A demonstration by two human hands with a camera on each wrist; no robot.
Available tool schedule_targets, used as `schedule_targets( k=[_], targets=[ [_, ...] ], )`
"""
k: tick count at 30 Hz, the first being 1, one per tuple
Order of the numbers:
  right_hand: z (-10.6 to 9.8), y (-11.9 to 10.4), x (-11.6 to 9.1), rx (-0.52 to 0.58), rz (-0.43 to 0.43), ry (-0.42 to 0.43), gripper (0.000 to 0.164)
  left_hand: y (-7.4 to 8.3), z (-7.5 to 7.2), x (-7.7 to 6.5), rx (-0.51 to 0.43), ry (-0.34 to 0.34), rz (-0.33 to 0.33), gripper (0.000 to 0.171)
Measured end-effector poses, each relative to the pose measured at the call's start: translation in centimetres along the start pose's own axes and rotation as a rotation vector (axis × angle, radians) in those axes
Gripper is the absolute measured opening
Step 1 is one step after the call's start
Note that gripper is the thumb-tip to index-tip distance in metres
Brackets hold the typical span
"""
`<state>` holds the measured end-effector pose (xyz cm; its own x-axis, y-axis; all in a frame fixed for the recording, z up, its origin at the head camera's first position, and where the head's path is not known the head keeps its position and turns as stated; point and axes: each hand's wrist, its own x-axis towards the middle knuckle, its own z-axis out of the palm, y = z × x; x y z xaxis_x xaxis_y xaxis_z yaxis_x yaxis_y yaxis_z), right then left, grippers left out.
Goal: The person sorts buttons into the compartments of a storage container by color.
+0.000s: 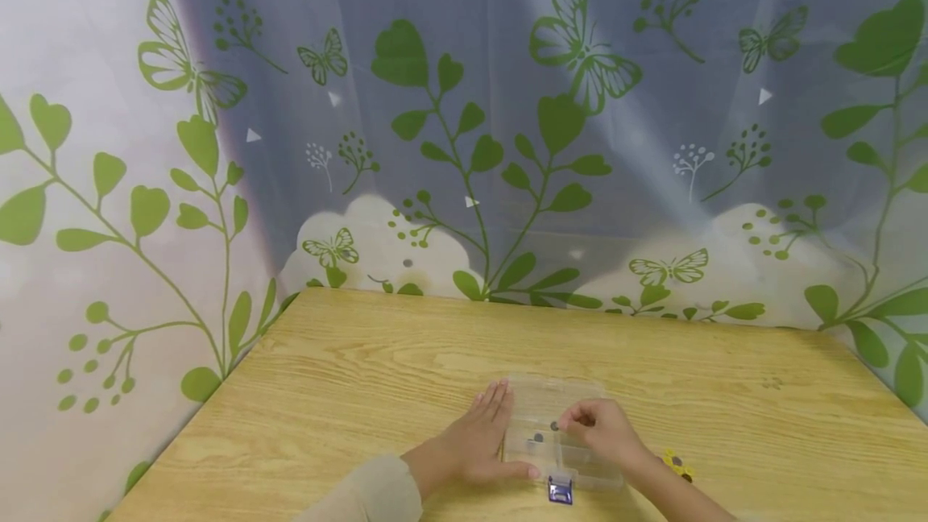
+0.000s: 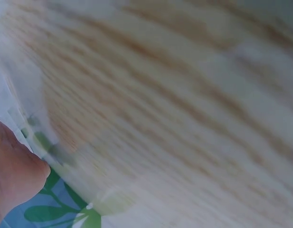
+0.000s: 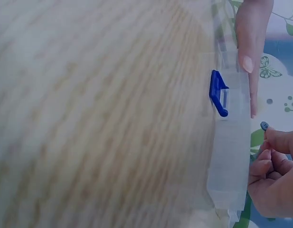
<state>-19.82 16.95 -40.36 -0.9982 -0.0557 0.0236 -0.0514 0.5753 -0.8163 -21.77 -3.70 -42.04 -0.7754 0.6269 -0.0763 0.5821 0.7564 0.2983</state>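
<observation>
A clear plastic compartment box stands on the table with its lid raised at the back and a blue latch at its front. My left hand rests along the box's left side, fingers straight, with the thumb reaching over the front corner. Between thumb and forefinger, my right hand pinches a small dark button above the box. Dark buttons lie in the left compartment. In the left wrist view only part of the left hand shows at the edge.
Right of the box, beside my right forearm, lies a small pile of yellow and dark pieces. Farther back on the right are a few small greenish pieces. A leaf-patterned curtain hangs behind the wooden table.
</observation>
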Motion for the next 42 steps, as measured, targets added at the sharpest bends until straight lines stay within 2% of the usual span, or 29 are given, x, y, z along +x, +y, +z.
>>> schedule_targets(
  k=[6, 13, 21, 34, 42],
  targets=[
    [0.4, 0.2, -0.1, 0.003, -0.034, -0.020, 0.006, 0.1, 0.2, 0.0, -0.045, 0.003, -0.025, 0.107],
    [0.9, 0.5, -0.3, -0.037, -0.127, -0.029, 0.005, 0.4, 0.4, 0.2, -0.075, 0.021, -0.060, 0.109],
    [1.0, 0.4, -0.4, -0.095, -0.220, -0.060, 0.007, 1.0, 0.8, 0.5, -0.045, 0.063, -0.077, 0.116],
    [0.7, 0.5, 0.0, -0.107, -0.220, -0.111, 0.007, 0.8, 1.1, 1.0, -0.015, 0.057, -0.095, 0.117],
    [0.0, 0.6, -0.2, -0.079, -0.166, -0.060, 0.006, 0.9, 1.2, 1.0, -0.012, 0.055, -0.109, 0.118]
  ],
)
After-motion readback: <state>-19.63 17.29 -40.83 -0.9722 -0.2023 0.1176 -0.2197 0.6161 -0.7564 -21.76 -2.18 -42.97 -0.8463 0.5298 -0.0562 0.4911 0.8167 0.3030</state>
